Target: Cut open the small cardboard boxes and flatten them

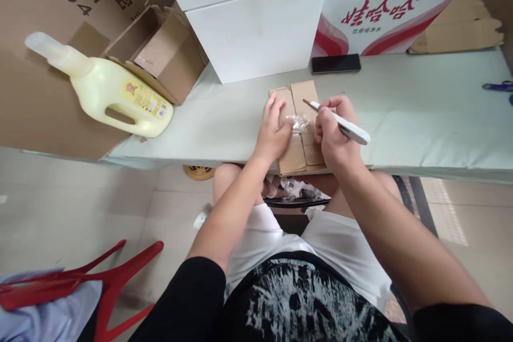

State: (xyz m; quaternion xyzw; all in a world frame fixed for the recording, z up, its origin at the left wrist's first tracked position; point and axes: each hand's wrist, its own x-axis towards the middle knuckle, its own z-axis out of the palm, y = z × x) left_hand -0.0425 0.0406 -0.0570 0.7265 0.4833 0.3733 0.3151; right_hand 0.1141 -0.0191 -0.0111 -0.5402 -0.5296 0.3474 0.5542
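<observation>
A small flat cardboard box (286, 157) lies at the table's front edge, a seam running down its top. Crumpled clear tape (300, 124) sits across the middle of that seam. My left hand (274, 131) rests on the box's left side with fingers apart, its thumb at the tape. In my right hand (336, 131) is a white utility knife (352, 129), closed in the fingers. Its blade is out and points up and left over the box's upper right part. Whether the blade touches the cardboard I cannot tell.
Behind the box stand white cartons (260, 32), with a black phone (335, 63) before them. A yellow detergent bottle (120, 93) and an opened brown carton (172, 53) are at left. Blue-handled scissors (499, 86) lie far right. A red chair (116, 272) stands lower left.
</observation>
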